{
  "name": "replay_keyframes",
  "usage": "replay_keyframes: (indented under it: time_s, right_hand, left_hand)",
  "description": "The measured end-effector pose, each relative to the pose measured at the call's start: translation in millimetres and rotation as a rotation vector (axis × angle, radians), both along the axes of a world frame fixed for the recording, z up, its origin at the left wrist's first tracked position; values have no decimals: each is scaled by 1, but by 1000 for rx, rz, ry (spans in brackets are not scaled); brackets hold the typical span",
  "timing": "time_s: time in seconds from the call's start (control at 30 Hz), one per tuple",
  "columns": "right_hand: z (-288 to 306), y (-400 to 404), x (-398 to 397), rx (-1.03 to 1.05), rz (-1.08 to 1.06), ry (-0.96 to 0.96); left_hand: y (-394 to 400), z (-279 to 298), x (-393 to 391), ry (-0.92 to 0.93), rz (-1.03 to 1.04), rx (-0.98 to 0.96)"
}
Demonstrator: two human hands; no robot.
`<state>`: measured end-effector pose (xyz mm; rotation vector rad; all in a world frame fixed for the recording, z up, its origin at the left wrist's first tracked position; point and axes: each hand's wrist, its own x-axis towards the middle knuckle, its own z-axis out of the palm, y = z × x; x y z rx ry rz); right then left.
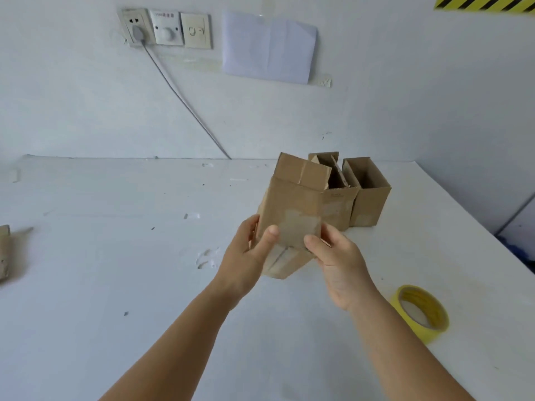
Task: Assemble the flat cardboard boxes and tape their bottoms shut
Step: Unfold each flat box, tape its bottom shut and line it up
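I hold a small brown cardboard box (292,209) in the air above the white table (130,256), upright and slightly tilted. My left hand (249,256) grips its lower left side, thumb on the front face. On the lower right edge sits my right hand (335,256), thumb pressed to the front. The bottom flaps hang folded below my fingers; the top flaps stand up. Behind it, two assembled boxes stand open-topped: one (335,198) partly hidden, another (369,192) to its right. A yellow tape roll (419,312) lies at the right, near my right forearm.
A flat piece of cardboard (4,253) pokes in at the table's left edge. The wall behind carries sockets (166,28), a grey cable (185,102) running down behind the table, and a sheet of paper (267,46). The table's right edge runs diagonally past the tape.
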<state>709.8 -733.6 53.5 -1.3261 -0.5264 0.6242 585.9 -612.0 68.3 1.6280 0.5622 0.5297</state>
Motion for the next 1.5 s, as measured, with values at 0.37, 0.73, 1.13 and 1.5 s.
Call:
replay_keyframes:
  time_s: [0.37, 0.73, 1.13, 1.5]
  right_hand:
    - [-52, 38, 56, -364, -219, -331]
    - [-106, 57, 111, -491, -202, -298]
    - [-110, 76, 140, -480, -157, -268]
    - [-110, 69, 132, -672, -48, -512]
  left_hand:
    - [30, -45, 74, 306, 279, 260]
    - [49, -93, 141, 374, 263, 165]
    - [60, -100, 173, 354, 136, 267]
    - [60, -97, 157, 703, -103, 594]
